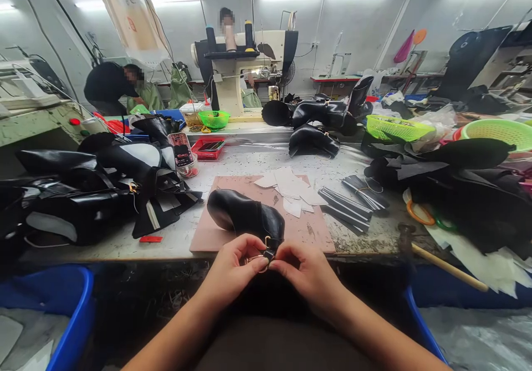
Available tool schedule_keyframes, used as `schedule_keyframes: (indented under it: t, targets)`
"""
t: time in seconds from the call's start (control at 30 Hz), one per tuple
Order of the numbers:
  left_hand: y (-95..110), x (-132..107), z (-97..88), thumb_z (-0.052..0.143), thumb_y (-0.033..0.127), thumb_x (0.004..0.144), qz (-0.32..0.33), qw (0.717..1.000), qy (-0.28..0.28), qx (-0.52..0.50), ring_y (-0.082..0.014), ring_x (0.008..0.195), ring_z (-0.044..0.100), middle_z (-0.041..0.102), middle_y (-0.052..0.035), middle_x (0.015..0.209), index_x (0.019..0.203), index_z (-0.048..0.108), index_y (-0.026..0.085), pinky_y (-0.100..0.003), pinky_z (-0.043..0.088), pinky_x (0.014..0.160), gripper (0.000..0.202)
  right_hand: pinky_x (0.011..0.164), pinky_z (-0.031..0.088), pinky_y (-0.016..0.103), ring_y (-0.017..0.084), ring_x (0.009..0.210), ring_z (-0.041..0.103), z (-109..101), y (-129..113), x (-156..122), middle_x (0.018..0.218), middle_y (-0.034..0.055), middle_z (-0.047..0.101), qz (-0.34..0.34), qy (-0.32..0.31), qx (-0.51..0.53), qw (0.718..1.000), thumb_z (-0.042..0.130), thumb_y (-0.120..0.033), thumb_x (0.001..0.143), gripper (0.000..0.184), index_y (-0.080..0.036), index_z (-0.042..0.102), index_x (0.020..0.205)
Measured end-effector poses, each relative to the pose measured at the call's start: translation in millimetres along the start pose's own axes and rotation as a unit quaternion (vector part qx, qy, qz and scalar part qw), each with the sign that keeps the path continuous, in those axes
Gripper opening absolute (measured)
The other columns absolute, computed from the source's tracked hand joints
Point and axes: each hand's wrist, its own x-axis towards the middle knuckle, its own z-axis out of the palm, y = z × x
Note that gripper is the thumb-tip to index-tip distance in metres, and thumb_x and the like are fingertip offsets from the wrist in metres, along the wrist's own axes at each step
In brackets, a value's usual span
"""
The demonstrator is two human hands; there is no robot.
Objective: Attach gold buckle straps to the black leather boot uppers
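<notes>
A black leather shoe upper [245,210] lies on its side on a pink board [220,238] at the bench's front edge. From its near end hangs a short black strap [270,253] with a small gold buckle [267,241]. My left hand [233,266] is closed, pinching the strap from the left just below the buckle. A thin shiny metal loop shows at its fingers; I cannot make out what it belongs to. My right hand [305,266] is closed too, thumb and fingertips pinched on the strap's right side. The fingers partly hide the strap's end.
Black uppers [78,194] are heaped at left, more [316,113] behind. White pieces [286,185] and striped strips [344,210] lie beside the board. A hammer [444,266] sits at right. Blue bins [75,288] flank me. A sewing machine [233,77] stands ahead; a person [108,88] bends beyond.
</notes>
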Motion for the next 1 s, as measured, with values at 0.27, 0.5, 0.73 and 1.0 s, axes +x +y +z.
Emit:
schedule_keyframes:
  t: [0.27,0.5,0.73,1.0]
  targets:
    - [-4,-1,-1.2,0.061,0.026,0.07,0.004,1.0,-0.025,0.006,-0.0111,0.058,0.047,0.055,0.0027,0.06,0.083,0.06,0.016,-0.023,0.035,0.057,0.017,0.057,0.046,0.023,0.013,0.059,0.056,0,8,-2,0.067,-0.0006,0.06,-0.038,-0.015,0.027,0.999,0.057,-0.015,0.075,0.005,-0.019,0.055,0.076]
    - [-4,-2,2.3,0.061,0.019,0.066,0.0,1.0,-0.005,-0.027,-0.0103,0.058,0.05,0.053,0.0056,0.06,0.086,0.049,0.018,-0.022,0.036,0.056,0.023,0.064,0.051,0.027,0.015,0.071,0.057,-1,9,4,0.081,0.0035,0.056,-0.156,-0.02,-0.077,0.985,0.047,-0.01,0.082,0.033,-0.023,0.054,0.112]
    - [-5,-2,4.1,0.061,0.021,0.067,-0.008,1.0,-0.005,-0.019,-0.0107,0.058,0.052,0.055,0.0048,0.061,0.087,0.046,0.018,-0.022,0.037,0.056,0.025,0.07,0.05,0.033,0.019,0.082,0.055,-8,10,15,0.09,0.0083,0.061,-0.277,-0.025,-0.129,0.952,0.047,-0.006,0.08,0.02,-0.018,0.055,0.093]
    - [-6,-6,4.9,0.059,0.021,0.071,0.023,0.998,-0.003,0.059,-0.0117,0.062,0.053,0.058,0.0038,0.065,0.093,0.049,0.019,-0.023,0.038,0.059,0.024,0.067,0.044,0.029,0.016,0.074,0.055,-25,-17,28,0.081,0.005,0.061,-0.114,-0.161,-0.073,0.978,0.045,-0.013,0.076,0.01,-0.019,0.053,0.079]
